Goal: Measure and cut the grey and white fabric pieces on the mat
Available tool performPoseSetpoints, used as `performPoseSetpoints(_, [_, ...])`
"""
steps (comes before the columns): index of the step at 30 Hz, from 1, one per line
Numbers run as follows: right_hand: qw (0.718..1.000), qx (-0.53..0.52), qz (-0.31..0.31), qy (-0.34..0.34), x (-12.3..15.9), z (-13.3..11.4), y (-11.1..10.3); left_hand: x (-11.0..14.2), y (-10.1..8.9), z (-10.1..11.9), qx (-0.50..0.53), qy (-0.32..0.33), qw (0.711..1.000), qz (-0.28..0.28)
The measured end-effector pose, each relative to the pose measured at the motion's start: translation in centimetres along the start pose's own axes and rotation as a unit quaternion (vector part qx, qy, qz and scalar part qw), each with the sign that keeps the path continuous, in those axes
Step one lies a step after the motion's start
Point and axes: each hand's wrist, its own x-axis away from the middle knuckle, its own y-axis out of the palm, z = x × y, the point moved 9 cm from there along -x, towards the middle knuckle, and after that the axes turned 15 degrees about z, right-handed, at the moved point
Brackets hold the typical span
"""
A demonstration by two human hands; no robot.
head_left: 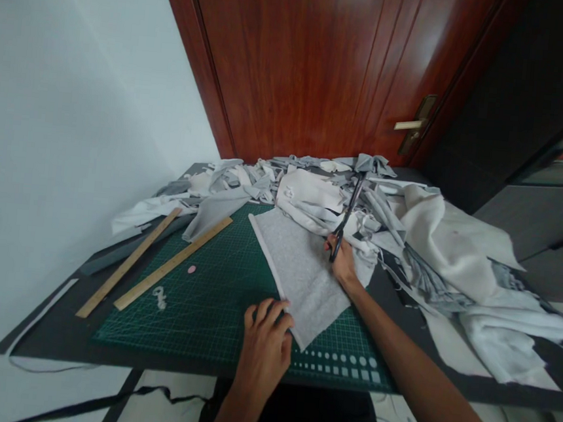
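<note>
A piece of light grey fabric [301,265] lies on the green cutting mat [213,317], with a pale strip along its left edge. My left hand [267,334] rests at that edge near the fabric's lower corner, fingers bent and slightly apart, fingertips touching cloth and mat. Dark-handled scissors [352,203] are gripped in my right hand [343,259], over the fabric's upper right part. Their blades point away from me toward the heap of scraps. Whether the blades are parted is too small to tell.
Fabric scraps [229,180] are heaped along the back; larger white pieces [446,238] pile up at right. Two wooden rulers [173,264] [129,263] lie at left, near a small pink disc [191,269] and a white tangle [159,297]. A wooden door [298,68] stands behind.
</note>
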Motion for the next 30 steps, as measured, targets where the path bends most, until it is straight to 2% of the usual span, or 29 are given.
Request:
performPoseSetpoints(5, [1.000, 0.007, -0.017, -0.012, 0.0, -0.4, 0.0, 0.0, -0.5, -0.1, -0.058, -0.053, 0.997, 0.024])
performPoseSetpoints(10, [0.999, 0.011, -0.030, -0.024, 0.1, -0.8, 0.0, -0.4, 0.3, -0.9, -0.154, -0.130, 0.980, -0.001])
performPoseSetpoints(14, [0.999, 0.008, -0.038, -0.029, 0.1, -0.7, 0.1, -0.3, 0.0, -1.4, -0.153, -0.167, 0.974, 0.014])
performPoseSetpoints(17, [0.999, 0.009, -0.040, -0.027, 0.1, -0.6, 0.2, -0.4, 0.1, -0.5, -0.088, -0.111, 0.990, 0.019])
performPoseSetpoints(19, [0.999, 0.008, -0.040, -0.027, 0.0, -0.5, 0.2, 0.0, 0.5, 0.6, -0.029, -0.043, 0.999, -0.003])
performPoseSetpoints(21, [0.999, 0.006, -0.040, -0.027, 0.0, -0.4, 0.3, 0.6, 0.5, 0.9, 0.007, -0.010, 1.000, -0.023])
performPoseSetpoints(25, [0.999, 0.001, -0.036, -0.027, 0.0, -0.6, 0.3, 1.5, -0.3, 0.1, -0.023, -0.030, 0.999, -0.007])
performPoseSetpoints(30, [0.998, -0.001, -0.042, -0.047, 0.3, -1.5, 0.1, 2.2, -0.6, -1.1, -0.107, -0.108, 0.988, 0.030])
